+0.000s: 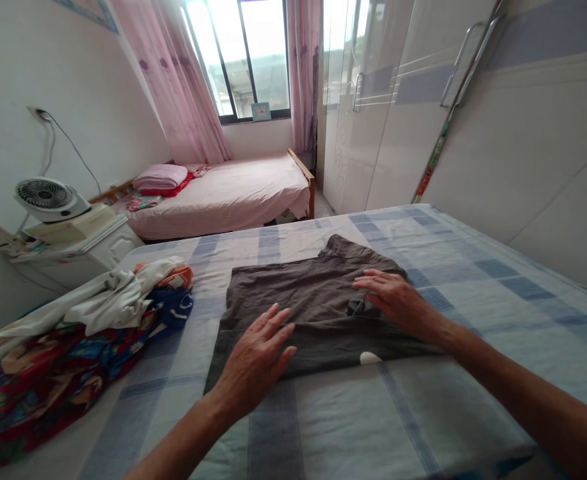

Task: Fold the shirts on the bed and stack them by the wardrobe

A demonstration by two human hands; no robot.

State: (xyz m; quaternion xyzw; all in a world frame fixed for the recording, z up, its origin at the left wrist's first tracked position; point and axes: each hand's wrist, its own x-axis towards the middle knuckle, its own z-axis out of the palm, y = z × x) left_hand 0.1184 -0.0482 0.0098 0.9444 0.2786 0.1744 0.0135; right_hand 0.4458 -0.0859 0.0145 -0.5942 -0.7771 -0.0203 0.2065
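Observation:
A dark brown-grey garment, which looks like a pair of trousers, lies spread on the checked bed sheet. Gathered fabric like a waistband shows at its far right corner, and a pale patch marks its near edge. My left hand is over the near left part of the cloth, palm down, fingers stretched out. Over the right part, beside a small bunched fold, is my right hand, its fingers extended as well. Neither hand grips the fabric; whether the fingertips press on it I cannot tell.
A heap of colourful and white clothes lies on the left of the bed. Beyond are a small fan on a white cabinet, a pink-covered bed under the window, and a wardrobe along the right.

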